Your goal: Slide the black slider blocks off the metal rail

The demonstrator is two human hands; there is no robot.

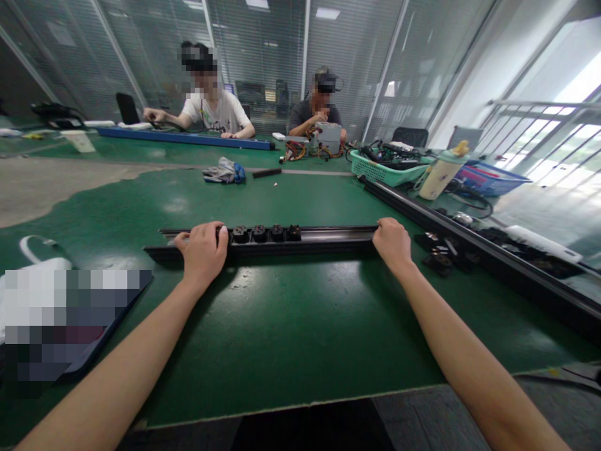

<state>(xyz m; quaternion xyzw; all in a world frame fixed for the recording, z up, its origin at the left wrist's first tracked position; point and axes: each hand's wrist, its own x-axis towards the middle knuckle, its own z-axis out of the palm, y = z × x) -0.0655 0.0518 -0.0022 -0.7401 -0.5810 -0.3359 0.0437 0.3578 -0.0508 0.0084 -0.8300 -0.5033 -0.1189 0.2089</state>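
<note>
A black metal rail (305, 248) with an open channel lies crosswise on the green table (291, 326). Several round black modules (260, 233) sit side by side in its channel, left of the middle. My left hand (204, 250) is closed over the rail near its left end, just beside the modules, and its fingers hide part of the channel. At the right end, my right hand (393, 243) grips the rail with curled fingers. The channel between the modules and my right hand shows bare metal.
A long black rail (498, 263) slants along the right, beside loose black parts (439, 254). Behind stand a green basket (387, 170), a cream bottle (441, 175) and a blue basket (498, 178). Gloves (224, 170) lie ahead. Two people sit across the table; a tablet (136, 288) is left.
</note>
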